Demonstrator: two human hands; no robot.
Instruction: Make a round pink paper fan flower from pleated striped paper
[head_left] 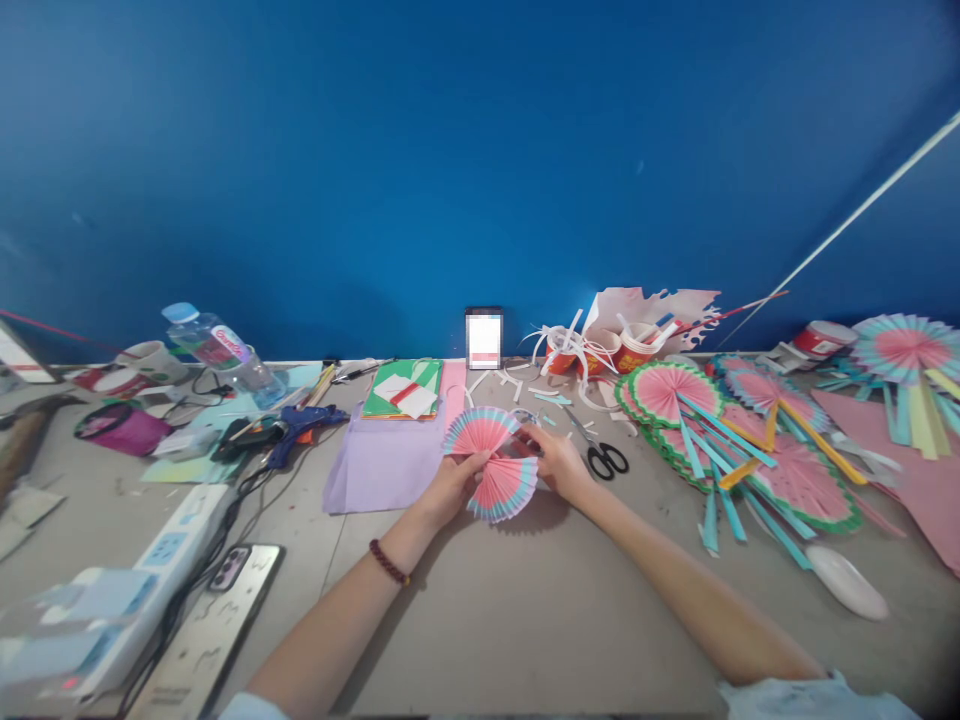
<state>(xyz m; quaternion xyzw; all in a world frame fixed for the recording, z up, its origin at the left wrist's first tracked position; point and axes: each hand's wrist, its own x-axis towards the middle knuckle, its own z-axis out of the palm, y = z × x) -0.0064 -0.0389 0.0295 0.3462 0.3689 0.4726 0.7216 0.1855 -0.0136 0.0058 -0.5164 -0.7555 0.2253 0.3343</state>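
Observation:
A pleated paper fan (491, 441), pink with a light blue rim, is spread into two half-rounds above the table. My left hand (457, 480) is closed on it from the left, thumb laid across its pinched middle. My right hand (555, 462) is closed at the right edge of the upper half, its fingertips partly behind the paper. Black-handled scissors (606, 460) lie just right of my right hand. Behind my left hand are sheets of lilac paper (375, 465), with a stack of green paper (416, 380) on top.
Finished-looking paper fans (667, 390) with ribbon-like strips crowd the right side. Red cups (637, 350) stand by the blue wall near a propped phone (484, 338). At left are a blue glue gun (300, 430), a bottle (225, 345), a power strip (161, 570) and another phone (214, 630).

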